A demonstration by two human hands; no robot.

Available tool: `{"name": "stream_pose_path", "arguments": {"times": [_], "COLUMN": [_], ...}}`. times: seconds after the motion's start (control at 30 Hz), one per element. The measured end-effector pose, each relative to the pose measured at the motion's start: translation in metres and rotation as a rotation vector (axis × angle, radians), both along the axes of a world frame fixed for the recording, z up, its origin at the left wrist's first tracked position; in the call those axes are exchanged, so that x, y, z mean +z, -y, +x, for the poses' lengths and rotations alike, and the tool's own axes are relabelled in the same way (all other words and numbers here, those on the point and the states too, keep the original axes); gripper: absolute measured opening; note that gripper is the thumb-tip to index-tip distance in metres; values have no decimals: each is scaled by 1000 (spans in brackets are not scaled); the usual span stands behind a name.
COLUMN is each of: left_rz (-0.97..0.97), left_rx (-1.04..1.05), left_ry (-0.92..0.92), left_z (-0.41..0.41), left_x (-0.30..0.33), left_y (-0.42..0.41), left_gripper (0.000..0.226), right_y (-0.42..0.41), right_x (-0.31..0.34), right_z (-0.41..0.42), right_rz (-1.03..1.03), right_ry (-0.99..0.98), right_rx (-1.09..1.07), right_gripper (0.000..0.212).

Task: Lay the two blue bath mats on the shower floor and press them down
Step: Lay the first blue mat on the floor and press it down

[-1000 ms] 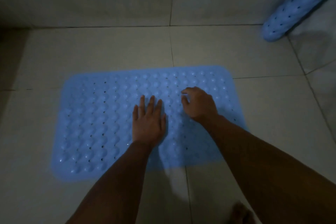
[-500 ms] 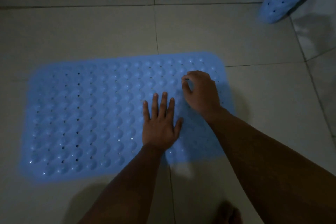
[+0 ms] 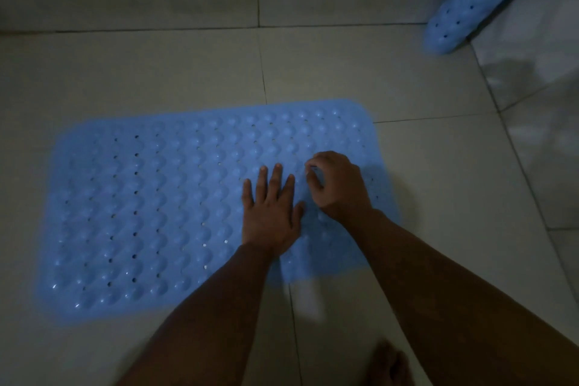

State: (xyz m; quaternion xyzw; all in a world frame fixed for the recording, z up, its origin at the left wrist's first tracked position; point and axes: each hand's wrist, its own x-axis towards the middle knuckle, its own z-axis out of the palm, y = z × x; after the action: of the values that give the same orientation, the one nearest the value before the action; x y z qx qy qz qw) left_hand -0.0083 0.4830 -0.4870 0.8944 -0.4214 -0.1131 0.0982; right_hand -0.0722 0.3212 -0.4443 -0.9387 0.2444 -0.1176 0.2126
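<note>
Your left hand (image 3: 271, 213) lies flat, fingers straight, on the blue bath mat (image 3: 150, 213) spread on the pale tiled floor (image 3: 438, 166), a rounded rectangle of soft bumps and small drain holes. Beside it your right hand (image 3: 340, 186) rests with fingers curled, holding nothing that can be seen. The second mat (image 3: 470, 0) (same bumpy, perforated blue) leans rolled in the far right corner.

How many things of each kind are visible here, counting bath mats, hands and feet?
Blue bath mats: 2, flat mat and leaning mat
Hands: 2, left hand and right hand
Feet: 1, foot
Total: 5
</note>
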Motion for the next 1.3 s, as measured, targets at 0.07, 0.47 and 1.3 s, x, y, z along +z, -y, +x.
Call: {"name": "stream_pose_path", "arguments": {"times": [0.07, 0.47, 1.3], "left_rz": [-58, -12, -68], "left_rx": [5, -75, -161], "left_ry": [35, 161, 58], "left_z": [7, 38, -9], "left_x": [7, 27, 37], "left_y": [-4, -31, 35], "left_gripper": [57, 59, 62], "right_y": [-14, -61, 42], "right_x": [-13, -50, 21], "right_z": [-8, -28, -36], "right_rz": [-38, -203, 154], "right_ry": [-89, -433, 48], "right_rx": [-1, 13, -312], "right_gripper": [39, 80, 33]}}
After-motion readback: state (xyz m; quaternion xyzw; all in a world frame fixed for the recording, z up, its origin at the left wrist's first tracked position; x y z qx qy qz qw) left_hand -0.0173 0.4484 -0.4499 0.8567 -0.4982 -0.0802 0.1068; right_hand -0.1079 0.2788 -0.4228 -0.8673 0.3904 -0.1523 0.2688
